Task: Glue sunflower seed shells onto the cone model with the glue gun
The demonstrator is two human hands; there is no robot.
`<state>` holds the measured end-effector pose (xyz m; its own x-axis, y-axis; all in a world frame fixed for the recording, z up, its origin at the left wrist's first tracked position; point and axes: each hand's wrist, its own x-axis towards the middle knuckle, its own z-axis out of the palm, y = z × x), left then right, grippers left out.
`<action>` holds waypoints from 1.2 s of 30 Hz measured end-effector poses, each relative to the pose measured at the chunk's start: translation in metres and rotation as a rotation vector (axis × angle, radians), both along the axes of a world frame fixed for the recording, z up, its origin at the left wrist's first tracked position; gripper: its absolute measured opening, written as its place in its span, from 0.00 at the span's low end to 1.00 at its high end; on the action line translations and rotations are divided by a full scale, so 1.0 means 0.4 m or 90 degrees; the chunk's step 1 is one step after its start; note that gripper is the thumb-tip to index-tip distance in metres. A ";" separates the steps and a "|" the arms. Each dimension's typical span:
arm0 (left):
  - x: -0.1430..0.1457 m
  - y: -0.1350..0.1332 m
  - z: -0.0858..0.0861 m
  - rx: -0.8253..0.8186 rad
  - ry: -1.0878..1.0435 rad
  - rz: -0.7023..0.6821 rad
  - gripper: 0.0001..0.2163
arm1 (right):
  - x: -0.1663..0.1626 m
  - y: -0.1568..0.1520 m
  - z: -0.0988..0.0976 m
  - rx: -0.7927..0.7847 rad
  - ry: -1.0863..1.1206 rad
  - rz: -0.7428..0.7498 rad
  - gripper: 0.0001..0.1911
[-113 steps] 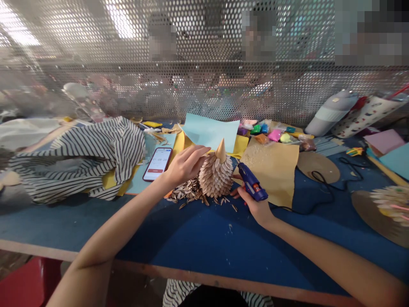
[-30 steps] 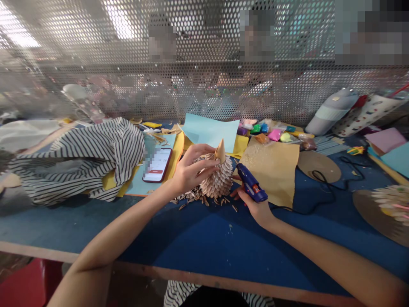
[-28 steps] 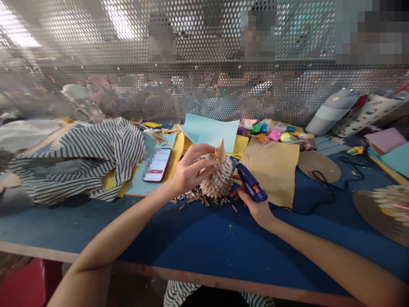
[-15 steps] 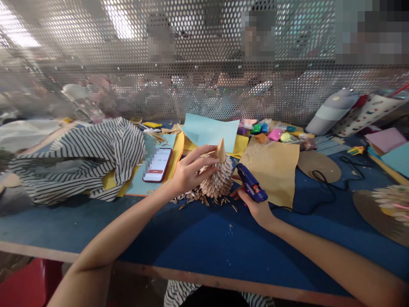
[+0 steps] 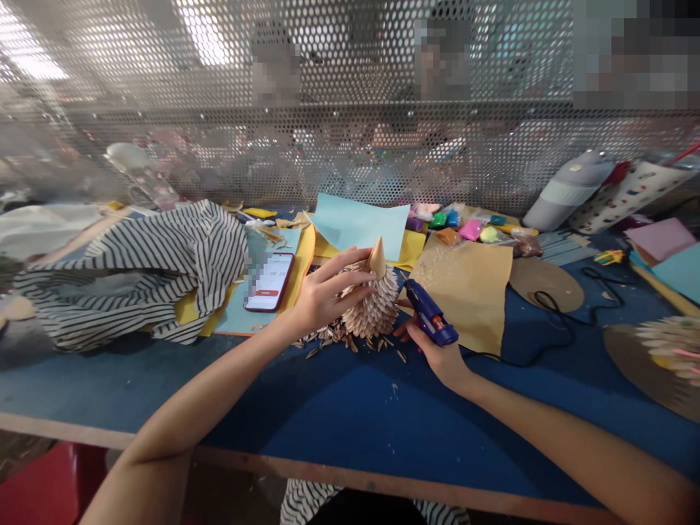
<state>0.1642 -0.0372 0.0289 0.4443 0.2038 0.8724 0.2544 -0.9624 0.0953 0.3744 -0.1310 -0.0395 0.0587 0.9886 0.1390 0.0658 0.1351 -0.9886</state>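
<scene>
Sunflower seed shells [image 5: 372, 310] overlap in rows on an upright cone [image 5: 369, 321], which stands on a blue table top [image 5: 350, 415] straight ahead of the person, with its bare tan paper tip [image 5: 377, 258] rising above the shells. Left hand [image 5: 333, 288] sits over the cone's upper part, its fingers [image 5: 350, 264] spread and curved, touching the shells just below the tip; whether it grips, I cannot tell. Right hand [image 5: 437, 357] is closed around a blue hot glue gun [image 5: 431, 321], whose front end points up and lies just beside the cone.

Loose seed shells [image 5: 322, 341] lie heaped against the cone's base, with a few scattered across the table. Left of them, a smartphone [image 5: 267, 281] with a blurred screen rests on light blue paper, beside a crumpled black-and-white striped cloth [image 5: 131, 273]. A sheet of tan paper [image 5: 464, 292] lies to the right of the glue gun, and a light blue sheet [image 5: 358, 226] lies beyond the cone, in front of small packets of coloured clay [image 5: 459, 230]. Further right are a cardboard disc [image 5: 544, 286], a black cord [image 5: 569, 321] and another shell-covered piece [image 5: 672, 350]. A perforated metal screen [image 5: 350, 160] runs along the table's far side.
</scene>
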 end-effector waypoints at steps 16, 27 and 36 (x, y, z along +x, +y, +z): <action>0.003 -0.003 0.006 -0.009 -0.006 0.001 0.04 | 0.003 0.001 -0.001 -0.010 -0.008 -0.011 0.15; 0.003 -0.001 0.004 -0.017 -0.001 -0.002 0.05 | -0.003 0.000 0.009 -0.001 -0.029 -0.010 0.17; 0.003 0.000 0.005 -0.015 0.004 0.002 0.06 | 0.000 -0.001 0.005 -0.016 -0.016 -0.016 0.15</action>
<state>0.1652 -0.0373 0.0307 0.4489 0.2252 0.8647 0.2577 -0.9592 0.1160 0.3743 -0.1314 -0.0376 0.0807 0.9900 0.1156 0.0945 0.1079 -0.9897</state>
